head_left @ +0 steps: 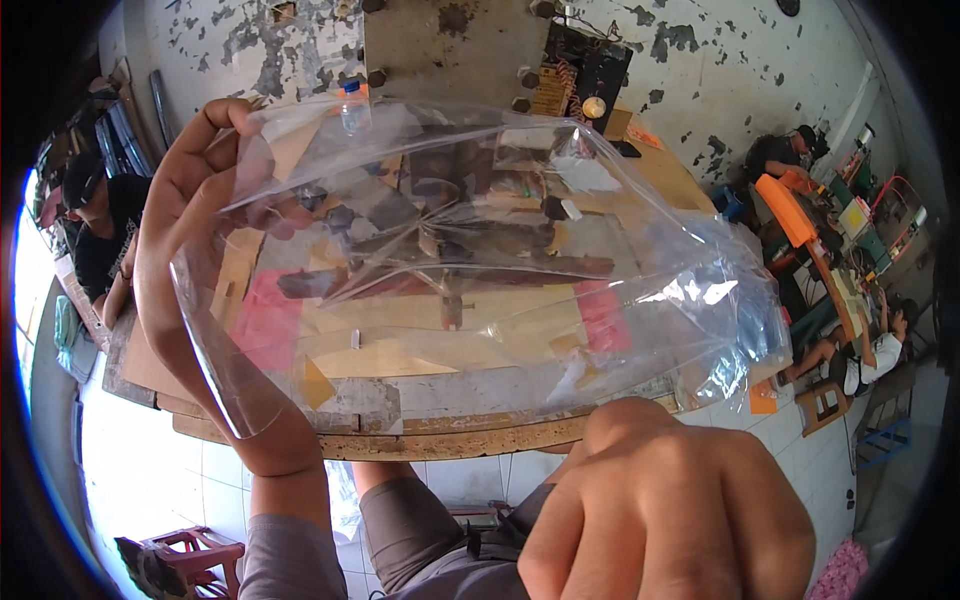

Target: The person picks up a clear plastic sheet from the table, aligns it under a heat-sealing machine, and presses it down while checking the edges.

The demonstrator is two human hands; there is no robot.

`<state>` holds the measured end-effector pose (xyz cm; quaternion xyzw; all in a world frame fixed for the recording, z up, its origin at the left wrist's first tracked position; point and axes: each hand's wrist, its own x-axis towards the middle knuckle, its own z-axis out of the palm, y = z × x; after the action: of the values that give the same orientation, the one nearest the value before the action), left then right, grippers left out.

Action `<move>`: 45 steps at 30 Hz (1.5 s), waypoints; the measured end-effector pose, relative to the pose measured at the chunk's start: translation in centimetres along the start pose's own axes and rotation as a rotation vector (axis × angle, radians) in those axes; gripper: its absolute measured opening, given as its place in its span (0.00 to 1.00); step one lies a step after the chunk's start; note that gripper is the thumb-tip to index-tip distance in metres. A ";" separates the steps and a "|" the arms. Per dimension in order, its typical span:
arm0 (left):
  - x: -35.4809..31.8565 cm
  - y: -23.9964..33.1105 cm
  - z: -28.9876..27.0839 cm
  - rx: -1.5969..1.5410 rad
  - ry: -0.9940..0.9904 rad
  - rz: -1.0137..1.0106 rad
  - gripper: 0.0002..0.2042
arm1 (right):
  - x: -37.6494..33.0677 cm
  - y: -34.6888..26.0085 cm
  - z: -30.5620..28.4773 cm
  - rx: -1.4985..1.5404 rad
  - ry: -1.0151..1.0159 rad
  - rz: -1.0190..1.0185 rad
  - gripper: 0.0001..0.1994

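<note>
A large clear plastic sheet [560, 310], creased and glossy, hangs in front of me across most of the workbench. My left hand [215, 180] is raised at the left, its fingers and thumb closed on the sheet's upper left edge. Bunched, shinier folds of the plastic gather at the sheet's right end. Close up at the lower right, my right hand [680, 500] is curled with its knuckles toward me. Its fingertips are hidden, so what it grips, if anything, does not show. Through the sheet a dark metal bar [370, 275] is visible on the bench.
A wooden workbench [450, 445] carries a heavy bolted metal plate [455, 55], a bottle with a blue cap [352, 115] and pink patches [268, 310]. A person [100, 220] is at the left; others work at the right. A red stool [195, 560] stands on the floor.
</note>
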<state>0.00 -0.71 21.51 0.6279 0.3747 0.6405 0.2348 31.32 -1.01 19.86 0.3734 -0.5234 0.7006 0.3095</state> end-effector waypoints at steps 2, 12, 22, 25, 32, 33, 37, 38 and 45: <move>-0.1 -0.1 -0.2 0.038 0.004 -0.016 0.35 | 0.0 0.2 -0.1 0.043 -0.004 0.003 0.09; 0.0 0.0 0.9 -0.080 -0.028 -0.060 0.26 | -0.9 0.9 -1.3 0.066 -0.104 0.022 0.10; -0.1 -0.1 1.2 0.166 0.033 -0.021 0.10 | -1.5 1.5 -1.5 -0.067 -0.044 0.003 0.11; -0.5 -0.9 1.5 0.248 0.159 0.031 0.09 | -0.4 1.9 -0.8 -0.361 0.136 -0.027 0.10; -0.5 1.0 2.9 0.474 0.291 -0.006 0.09 | 2.2 -0.4 -5.6 -2.079 -0.125 -0.181 0.09; -0.8 1.0 2.5 0.469 0.299 -0.009 0.09 | 2.9 -0.9 -5.8 -2.193 -0.100 -0.093 0.12; -0.9 0.4 1.8 0.451 0.274 -0.019 0.12 | 2.6 -2.0 -8.1 -2.203 0.098 0.031 0.20; -0.8 0.1 1.9 0.452 0.266 -0.013 0.12 | 2.4 -1.9 -8.7 -2.180 0.148 0.041 0.21; -1.0 0.5 1.8 0.285 0.066 -0.092 0.20 | 2.3 -1.8 -9.1 -2.148 0.165 -0.004 0.15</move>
<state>1.95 -1.43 21.15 0.6157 0.4977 0.5896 0.1599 29.82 8.36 21.12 -0.1413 -0.8417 -0.1028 0.5109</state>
